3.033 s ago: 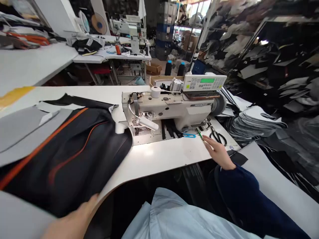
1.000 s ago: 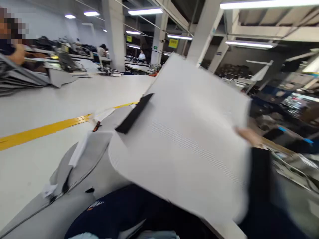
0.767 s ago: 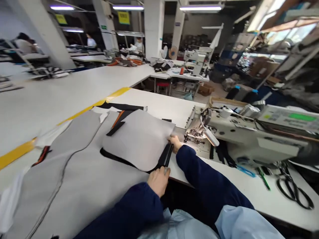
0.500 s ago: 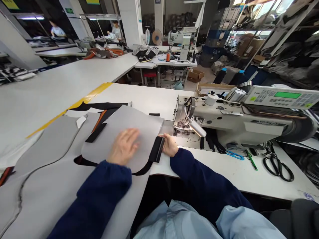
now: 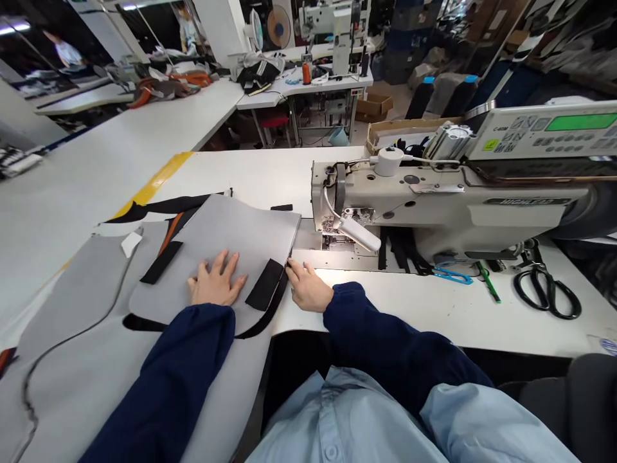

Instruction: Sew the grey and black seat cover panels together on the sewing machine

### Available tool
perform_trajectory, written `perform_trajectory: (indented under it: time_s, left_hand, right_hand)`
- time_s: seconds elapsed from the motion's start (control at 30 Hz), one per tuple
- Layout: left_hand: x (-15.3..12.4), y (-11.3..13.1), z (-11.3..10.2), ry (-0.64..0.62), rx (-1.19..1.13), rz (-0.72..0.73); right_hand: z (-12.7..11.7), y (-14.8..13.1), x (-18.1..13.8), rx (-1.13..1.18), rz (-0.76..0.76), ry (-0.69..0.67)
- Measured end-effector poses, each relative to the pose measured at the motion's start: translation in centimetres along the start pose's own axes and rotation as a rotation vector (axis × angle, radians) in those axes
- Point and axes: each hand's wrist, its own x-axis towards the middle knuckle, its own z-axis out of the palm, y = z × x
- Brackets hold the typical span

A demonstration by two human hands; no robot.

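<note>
A light grey fabric panel (image 5: pixel 231 231) lies on top of other layers, its rounded lower edge backed by a black border. My left hand (image 5: pixel 214 281) rests flat on it with the fingers spread. At the panel's right edge, my right hand (image 5: pixel 309 287) has its fingertips closed on the layered edge; their undersides are hidden. One short black strip (image 5: pixel 265 285) lies on the panel between my hands, and another black strip (image 5: pixel 161 262) is at its left side. Just beyond my right hand stands a sewing machine (image 5: pixel 448 206) with a small lit lamp (image 5: pixel 359 233).
Larger grey pieces (image 5: pixel 91 276) cover the table at left. Blue snips (image 5: pixel 452 275), a green pen (image 5: pixel 490 283) and black-handled scissors (image 5: pixel 547 292) lie right of the machine. Yellow tape (image 5: pixel 159 180) crosses the tabletop. A cardboard box (image 5: pixel 373 108) stands on the floor behind.
The right-hand black strip, upright at the edge before, now lies flat on the panel. My left hand has come to rest on the panel. The view has tilted downward.
</note>
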Motion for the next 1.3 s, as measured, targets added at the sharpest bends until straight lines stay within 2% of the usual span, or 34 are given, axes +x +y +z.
perform_trajectory:
  time_s: [0.07, 0.13, 0.23, 0.3, 0.43, 0.53, 0.6, 0.73, 0.87, 0.93, 1.07, 1.13, 1.17, 1.2, 1.27, 1.3]
  left_hand:
    - [1.2, -0.4, -0.8, -0.084, 0.030, 0.042]
    - [3.0, -0.8, -1.6, -0.132, 0.080, 0.136]
    - [5.9, -1.2, -1.8, -0.075, 0.170, 0.386]
    - [7.5, -1.4, -1.1, -0.048, 0.197, 0.500]
    - [8.6, -1.1, 1.0, -0.051, 0.199, 0.489]
    - [7.9, -0.3, 1.7, -0.024, 0.198, 0.481]
    - [7.1, 0.5, 1.4, -0.030, 0.184, 0.461]
    - [5.3, 2.9, -0.7, -0.185, 0.095, 0.273]
    - [3.4, 5.1, -2.6, -0.327, 0.043, 0.127]
    - [2.3, 5.8, -2.5, -0.295, 0.004, 0.163]
    - [0.6, 6.7, -0.5, -0.061, 0.014, 0.429]
    - [0.1, 6.9, 0.3, 0.016, 0.019, 0.501]
    - [-0.1, 7.0, 0.6, 0.042, 0.011, 0.535]
    - [-0.2, 7.1, 0.7, 0.064, 0.003, 0.572]
    - [-0.6, 7.4, 0.7, 0.097, 0.003, 0.632]
    - [-0.8, 7.7, 0.7, 0.108, 0.012, 0.643]
  right_hand:
    - [-0.4, 0.3, -0.6, -0.135, -0.064, -0.003]
    - [-0.4, -0.5, -1.2, -0.199, -0.133, 0.010]
    - [0.4, -3.1, -2.0, -0.246, -0.294, 0.005]
    - [1.5, -4.6, -2.5, -0.262, -0.359, 0.020]
    - [2.8, -5.5, -3.0, -0.314, -0.340, 0.075]
    - [2.8, -5.2, -3.0, -0.348, -0.347, 0.058]
    - [2.7, -5.1, -3.3, -0.356, -0.356, 0.055]
    - [2.1, -4.9, -5.1, -0.333, -0.361, 0.088]
    - [0.9, -3.5, -8.6, -0.306, -0.337, 0.087]
    - [0.4, -2.8, -10.3, -0.262, -0.310, 0.088]
    - [-0.5, -2.0, -13.0, -0.101, -0.210, 0.107]
    - [-1.7, -1.1, -14.3, -0.043, -0.188, 0.169]
    - [-2.7, -0.3, -15.1, -0.048, -0.167, 0.243]
    - [-4.0, 0.9, -16.3, -0.074, -0.145, 0.334]
    - [-7.4, 4.5, -19.7, -0.216, 0.055, 0.634]
    - [-9.1, 6.7, -21.9, -0.254, 0.146, 0.735]
